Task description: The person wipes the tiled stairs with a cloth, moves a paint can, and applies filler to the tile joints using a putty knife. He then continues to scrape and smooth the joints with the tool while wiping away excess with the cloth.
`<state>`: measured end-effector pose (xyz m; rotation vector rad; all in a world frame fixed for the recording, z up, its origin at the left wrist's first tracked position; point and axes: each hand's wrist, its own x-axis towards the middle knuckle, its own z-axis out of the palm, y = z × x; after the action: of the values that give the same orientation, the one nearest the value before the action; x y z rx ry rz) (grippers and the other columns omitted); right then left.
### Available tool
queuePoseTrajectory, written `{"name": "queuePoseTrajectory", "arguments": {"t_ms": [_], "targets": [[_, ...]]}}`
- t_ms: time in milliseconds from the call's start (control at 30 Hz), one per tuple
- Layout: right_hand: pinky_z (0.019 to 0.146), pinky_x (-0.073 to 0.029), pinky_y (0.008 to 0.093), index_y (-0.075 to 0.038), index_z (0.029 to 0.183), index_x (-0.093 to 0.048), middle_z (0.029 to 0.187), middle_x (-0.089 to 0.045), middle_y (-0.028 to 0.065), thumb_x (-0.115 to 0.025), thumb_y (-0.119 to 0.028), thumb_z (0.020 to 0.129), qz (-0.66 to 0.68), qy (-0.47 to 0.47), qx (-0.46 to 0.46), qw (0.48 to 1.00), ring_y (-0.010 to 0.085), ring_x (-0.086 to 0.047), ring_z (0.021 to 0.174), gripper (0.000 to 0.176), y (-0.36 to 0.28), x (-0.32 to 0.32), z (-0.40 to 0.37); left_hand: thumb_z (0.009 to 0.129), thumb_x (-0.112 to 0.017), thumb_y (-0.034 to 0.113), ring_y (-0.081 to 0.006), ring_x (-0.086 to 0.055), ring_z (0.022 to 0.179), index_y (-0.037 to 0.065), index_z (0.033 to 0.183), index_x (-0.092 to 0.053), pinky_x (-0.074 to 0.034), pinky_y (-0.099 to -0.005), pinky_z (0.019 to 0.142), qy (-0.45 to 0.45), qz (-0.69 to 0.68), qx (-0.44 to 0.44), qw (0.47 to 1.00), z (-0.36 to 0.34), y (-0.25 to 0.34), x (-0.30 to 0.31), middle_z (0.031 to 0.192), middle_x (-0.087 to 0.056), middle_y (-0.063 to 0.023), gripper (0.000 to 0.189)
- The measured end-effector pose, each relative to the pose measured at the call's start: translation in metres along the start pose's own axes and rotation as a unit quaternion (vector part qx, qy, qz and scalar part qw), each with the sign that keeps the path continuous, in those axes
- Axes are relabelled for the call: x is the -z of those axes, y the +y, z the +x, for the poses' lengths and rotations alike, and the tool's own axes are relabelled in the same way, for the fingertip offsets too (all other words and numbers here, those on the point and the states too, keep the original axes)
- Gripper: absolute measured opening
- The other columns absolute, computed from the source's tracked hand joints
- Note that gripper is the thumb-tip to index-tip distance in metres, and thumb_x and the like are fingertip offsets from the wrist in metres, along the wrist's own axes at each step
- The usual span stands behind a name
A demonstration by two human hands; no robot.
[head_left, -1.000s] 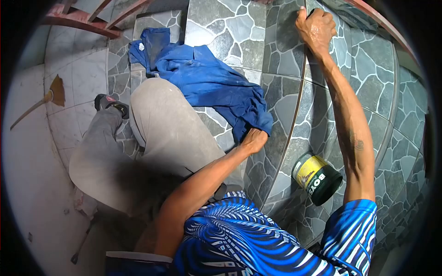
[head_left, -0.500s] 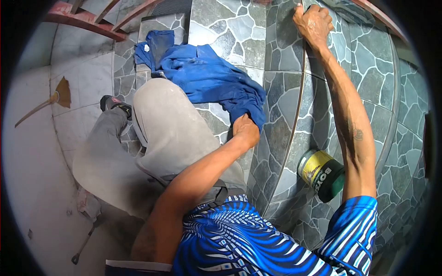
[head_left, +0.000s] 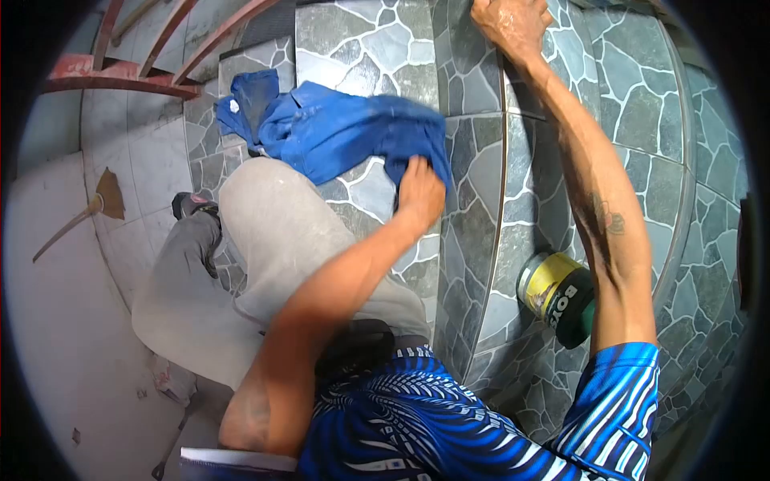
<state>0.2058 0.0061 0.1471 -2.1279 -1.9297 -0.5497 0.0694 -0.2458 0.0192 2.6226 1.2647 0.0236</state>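
Left hand [head_left: 421, 192], as I am observing through the head camera from a distance, is gripping one end of a blue cloth [head_left: 329, 140], fingers closing over the fabric. Right hand [head_left: 511, 24] is reaching to the upper edge of the view, where the frame is cutting it off; its fingers are appearing bent, but I am unable to tell whether it is holding anything. The cloth is lying bunched across the stone-patterned tiles [head_left: 365, 28], just beyond the knee of the grey trousers [head_left: 281, 200], and its upper edge near the left hand is showing blurred. I am noting a yellow-and-dark tub [head_left: 545, 280], lettering partly visible, standing tilted in view beside the right forearm [head_left: 589, 160], which is partly covering it. Toward the left side, a broom [head_left: 111, 194] is lying well apart from both hands, and a red railing [head_left: 120, 78] is occupying the upper left corner.
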Motion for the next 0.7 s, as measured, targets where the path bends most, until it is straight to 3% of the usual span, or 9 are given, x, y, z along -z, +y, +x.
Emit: {"name": "queuePoseTrajectory", "arguments": {"t_ms": [67,167,267,367,467,533,633,667,700], "targets": [[0.097,-0.040,0.0578,0.010,0.115,-0.056,0.116,-0.057,0.0308,-0.062,-0.035,0.081,0.003,-0.001,0.007,1.000,0.0461,-0.052,0.113,0.057,0.000,0.000,0.001,0.087,-0.057,0.023,-0.0296,-0.058,0.110,0.007,0.095,-0.079,-0.031,-0.0456,0.103,0.002,0.008,-0.013,1.000,-0.013,0.006,0.000,0.106,-0.072,-0.0143,0.028],[0.096,-0.040,0.0570,0.009,0.114,-0.057,0.113,-0.059,0.0293,-0.061,-0.033,0.080,-0.032,0.105,0.035,0.993,0.0451,-0.054,0.109,0.054,0.010,-0.027,0.000,0.087,-0.058,0.024,-0.0289,-0.059,0.107,0.007,0.094,-0.079,-0.034,-0.0448,0.099,-0.040,-0.008,0.001,0.999,-0.001,0.003,-0.001,0.104,-0.072,-0.0136,0.028],[0.095,-0.041,0.0557,0.007,0.111,-0.058,0.112,-0.060,0.0282,-0.060,-0.030,0.080,0.017,-0.016,-0.001,1.000,0.0444,-0.055,0.107,0.049,-0.001,0.006,0.001,0.086,-0.059,0.023,-0.0284,-0.060,0.105,0.007,0.090,-0.079,-0.035,-0.0440,0.095,-0.025,-0.005,0.032,0.999,0.029,-0.007,0.001,0.102,-0.073,-0.0140,0.027],[0.095,-0.042,0.0546,0.006,0.107,-0.060,0.111,-0.061,0.0273,-0.060,-0.030,0.079,0.021,0.014,-0.007,1.000,0.0436,-0.056,0.106,0.046,0.003,-0.006,0.000,0.085,-0.059,0.022,-0.0291,-0.061,0.102,0.006,0.088,-0.079,-0.036,-0.0448,0.095,-0.010,-0.046,0.046,0.998,0.075,-0.038,0.013,0.102,-0.073,-0.0156,0.026],[0.092,-0.042,0.0546,0.006,0.105,-0.061,0.109,-0.060,0.0265,-0.061,-0.031,0.079,0.015,0.027,-0.002,1.000,0.0426,-0.056,0.103,0.045,0.003,-0.007,-0.005,0.085,-0.058,0.024,-0.0339,-0.059,0.110,0.005,0.096,-0.078,-0.033,-0.0483,0.104,-0.008,0.078,-0.012,0.997,0.021,-0.013,0.007,0.108,-0.071,-0.0192,0.030],[0.091,-0.041,0.0553,0.006,0.105,-0.061,0.107,-0.058,0.0256,-0.060,-0.032,0.080,0.023,0.053,0.018,0.998,0.0419,-0.055,0.099,0.045,-0.001,-0.002,-0.001,0.087,-0.056,0.023,-0.0339,-0.055,0.116,0.003,0.105,-0.076,-0.030,-0.0506,0.106,0.023,0.009,-0.017,1.000,-0.009,0.003,-0.005,0.110,-0.070,-0.0173,0.033],[0.091,-0.040,0.0554,0.006,0.105,-0.061,0.108,-0.058,0.0256,-0.060,-0.032,0.081,0.025,0.071,0.020,0.997,0.0419,-0.054,0.101,0.045,-0.001,-0.006,-0.001,0.086,-0.057,0.023,-0.0318,-0.055,0.116,0.005,0.101,-0.078,-0.030,-0.0490,0.105,0.016,0.029,-0.012,0.999,0.009,-0.011,0.000,0.111,-0.070,-0.0163,0.031],[0.092,-0.040,0.0546,0.006,0.105,-0.061,0.109,-0.059,0.0257,-0.060,-0.031,0.080,0.024,0.061,0.015,0.998,0.0416,-0.054,0.102,0.045,0.000,-0.007,-0.001,0.086,-0.058,0.023,-0.0302,-0.056,0.114,0.008,0.096,-0.079,-0.032,-0.0458,0.103,-0.100,0.014,-0.006,0.995,0.025,-0.019,0.009,0.110,-0.070,-0.0155,0.028],[0.092,-0.040,0.0543,0.006,0.105,-0.061,0.110,-0.059,0.0255,-0.060,-0.031,0.080,0.028,0.054,0.017,0.998,0.0413,-0.054,0.103,0.045,0.002,-0.007,0.000,0.086,-0.058,0.024,-0.0288,-0.057,0.113,0.008,0.093,-0.079,-0.033,-0.0442,0.100,-0.068,-0.002,0.023,0.997,0.044,-0.027,0.007,0.107,-0.071,-0.0153,0.027]]}}
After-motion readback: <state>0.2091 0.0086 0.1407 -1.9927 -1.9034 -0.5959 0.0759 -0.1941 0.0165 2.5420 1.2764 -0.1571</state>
